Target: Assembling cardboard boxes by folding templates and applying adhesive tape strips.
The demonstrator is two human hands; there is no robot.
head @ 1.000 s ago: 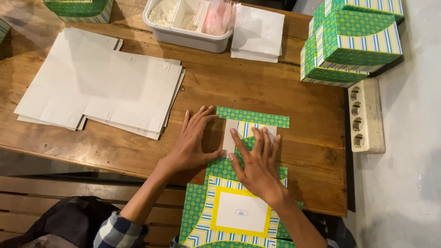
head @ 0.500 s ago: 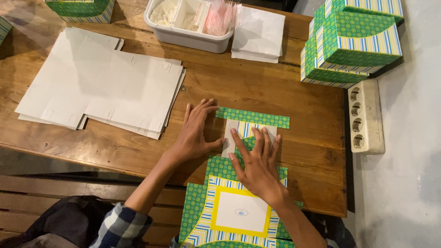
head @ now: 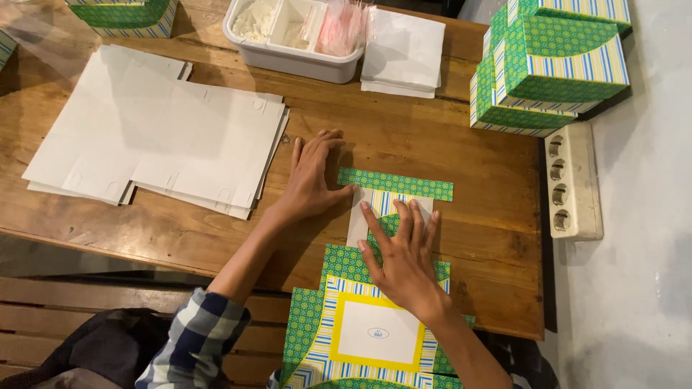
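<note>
Grip, left hand [head: 311, 184]: open, fingers spread, palm flat on the bench [head: 447, 144] just left of the unfolded carton blank [head: 360, 317], thumb touching the blank's upper left edge. Grip, right hand [head: 400, 256]: open, fingers spread, pressed flat on the blank's upper middle; nothing is clasped by either hand.

Carton blank: flat printed card, green patterned ground with blue and yellow stripes, a yellow-framed white panel at its middle. It lies at the near edge of the bench and overhangs toward the person. Its far end shows a white flap [head: 360, 216] and a narrow green patterned strip [head: 396, 184] lying crosswise.

Stack of white blanks [head: 158, 137]: plain side up, flat, die-cut with small tabs and slots, on the left part of the bench, well apart from the printed blank.

Folded cartons [head: 555, 65]: several made-up boxes in the same green, blue and yellow print, piled at the far right corner of the bench. One more green box [head: 126, 14] stands at the far left edge, cut off by the frame.

White tub [head: 288, 57]: rectangular plastic container with compartments, far middle of the bench; one holds white material, another pink-tinted clear wrappers, kind not clear.

White folded sheets [head: 404, 54]: small stack just right of the tub.

Power strip [head: 573, 180]: cream, four sockets, on the bench's right edge, below the folded cartons.

Sleeve [head: 194, 338]: blue and white check, on the left arm.
</note>
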